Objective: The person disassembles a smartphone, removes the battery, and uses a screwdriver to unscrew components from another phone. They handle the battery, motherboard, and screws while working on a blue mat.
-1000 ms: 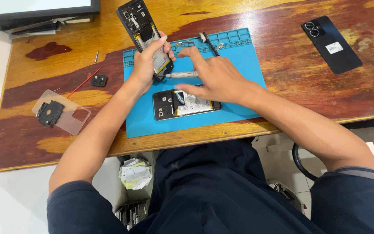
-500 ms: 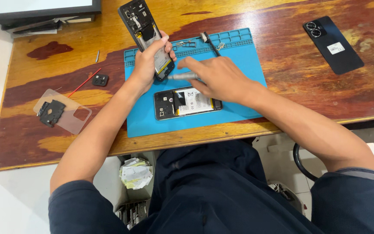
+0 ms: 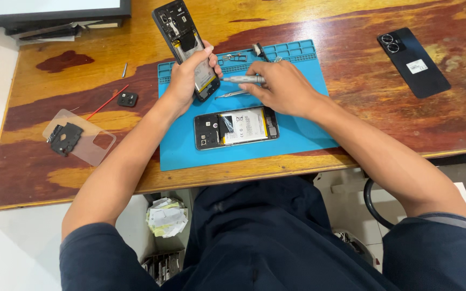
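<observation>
Black opened phone point(image 3: 185, 46), light, rigid, fragile inside, tilting above blue mat point(image 3: 297, 137); left hand point(image 3: 187, 81) gripping its lower edges; right hand point(image 3: 279, 86) pinching silver screwdriver point(image 3: 242, 79) beside it; edge hold seeming safest.

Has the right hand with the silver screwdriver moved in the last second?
Yes. The right hand with the silver screwdriver moved up the blue mat, away from the opened phone lying there.
</observation>
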